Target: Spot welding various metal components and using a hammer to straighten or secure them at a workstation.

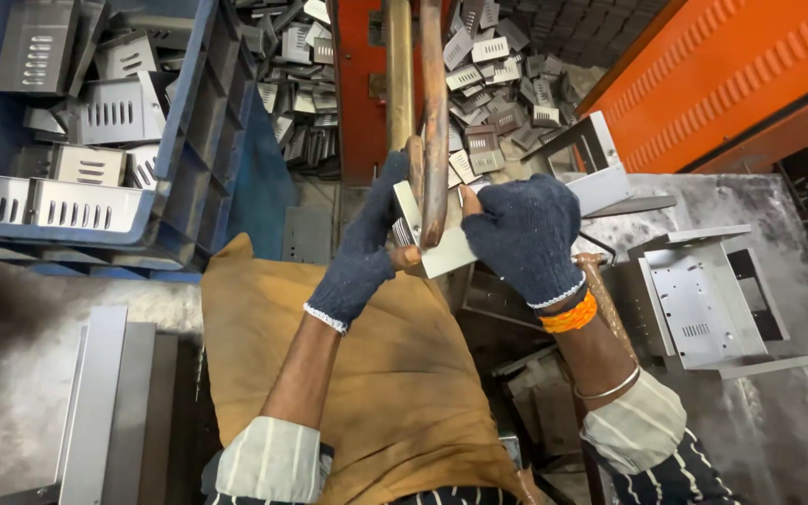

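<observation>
I look down on a crowded metal workshop. The grey steel bench (797, 440) fills the right side, scuffed and dusty, and a second grey surface (11, 374) runs along the left. An orange machine housing (731, 84) slants across the upper right, and a matching orange column (362, 84) stands at the top centre. A blue crate (194, 140) at upper left is loaded with slotted metal brackets (58, 201), and a loose heap of the same brackets (507, 84) lies on the floor beyond the column. A brown leather apron (395, 393) covers my lap in the middle.

Open room is tight: the crate edge closes in on the left, a folded metal panel (703, 299) sits on the bench just right of my wrist, and flat metal strips (95, 402) are stacked at lower left.

Two copper rods (434, 112) come down from the top centre, side by side. The small metal plate (441, 248) sits against the lower end of the rods, between my gloved hands. My left hand (367, 248) pinches the plate's left edge, fingers curled up beside the rods. My right hand (526, 234) is closed over the plate's right end, knuckles up.
</observation>
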